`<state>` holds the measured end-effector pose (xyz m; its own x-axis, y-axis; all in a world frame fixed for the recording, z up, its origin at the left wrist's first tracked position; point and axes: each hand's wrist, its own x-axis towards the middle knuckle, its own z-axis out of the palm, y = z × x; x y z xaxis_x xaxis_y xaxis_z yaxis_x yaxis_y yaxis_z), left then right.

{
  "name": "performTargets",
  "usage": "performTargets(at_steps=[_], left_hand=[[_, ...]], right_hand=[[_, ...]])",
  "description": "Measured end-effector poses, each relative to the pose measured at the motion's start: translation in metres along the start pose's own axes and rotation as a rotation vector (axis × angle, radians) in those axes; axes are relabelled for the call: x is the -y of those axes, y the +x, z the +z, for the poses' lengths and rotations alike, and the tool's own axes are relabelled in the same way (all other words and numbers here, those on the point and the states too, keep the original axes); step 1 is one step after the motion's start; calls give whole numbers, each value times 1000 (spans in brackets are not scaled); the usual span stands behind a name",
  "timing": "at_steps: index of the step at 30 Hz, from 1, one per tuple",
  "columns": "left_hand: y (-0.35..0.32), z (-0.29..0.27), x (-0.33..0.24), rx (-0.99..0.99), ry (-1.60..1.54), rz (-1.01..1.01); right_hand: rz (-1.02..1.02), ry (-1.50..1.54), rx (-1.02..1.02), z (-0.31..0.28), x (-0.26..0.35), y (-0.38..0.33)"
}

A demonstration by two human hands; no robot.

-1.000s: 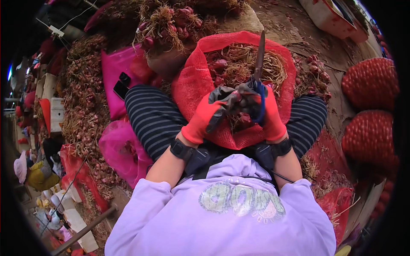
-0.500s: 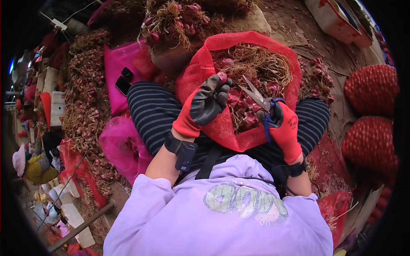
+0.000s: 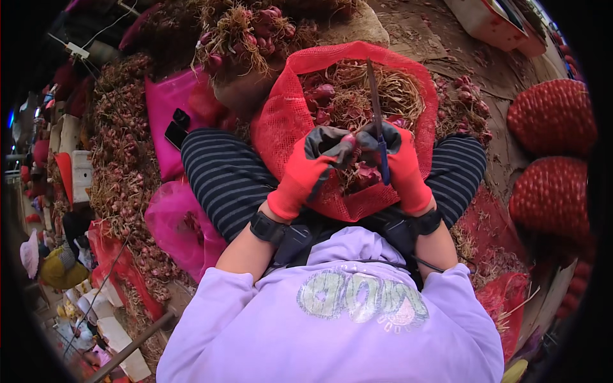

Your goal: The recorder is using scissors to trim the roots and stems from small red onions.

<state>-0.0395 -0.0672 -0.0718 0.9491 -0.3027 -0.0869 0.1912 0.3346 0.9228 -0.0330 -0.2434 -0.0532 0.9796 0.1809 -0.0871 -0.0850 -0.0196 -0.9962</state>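
Observation:
My left hand [image 3: 308, 169], in a red and black glove, pinches a small shallot [image 3: 348, 140] at its fingertips. Close beside it, my right hand [image 3: 402, 167], gloved the same way, holds scissors [image 3: 375, 99] with blue handles, their blades together and pointing away from me. The right fingertips meet the shallot too. Both hands are over an open red mesh bag [image 3: 271, 131] between my knees. Dry stalks [image 3: 403, 96], loose skins and several shallots [image 3: 324, 94] fill the bag. The shallot's underside is hidden by my fingers.
Bunched shallots [image 3: 246, 38] sit ahead on a pale sack. More shallots [image 3: 121, 166] form a long heap at left, beside pink plastic [image 3: 167, 127] and a dark phone-like device [image 3: 175, 131]. Full red net sacks [image 3: 550, 118] stand at right; a white box [image 3: 488, 22] is at far right.
My hands have come together over the bag. The right hand has turned the scissors upright and their blades have closed. Both right and left fingertips are now at the shallot.

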Motion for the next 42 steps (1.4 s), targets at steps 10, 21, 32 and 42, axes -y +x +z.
performTargets(at_steps=[10, 21, 32, 42], left_hand=[[4, -21, -1, 109, -763, -357], [7, -36, 3, 179, -383, -110], [1, -29, -10, 226, -225, -188], [-40, -39, -103, -122, 273, -139]], right_hand=[[159, 83, -59, -20, -25, -9], [-218, -820, 14, -15, -9, -45], [-216, -907, 27, -26, -3, -45], [139, -54, 151, -33, 5, 3]])
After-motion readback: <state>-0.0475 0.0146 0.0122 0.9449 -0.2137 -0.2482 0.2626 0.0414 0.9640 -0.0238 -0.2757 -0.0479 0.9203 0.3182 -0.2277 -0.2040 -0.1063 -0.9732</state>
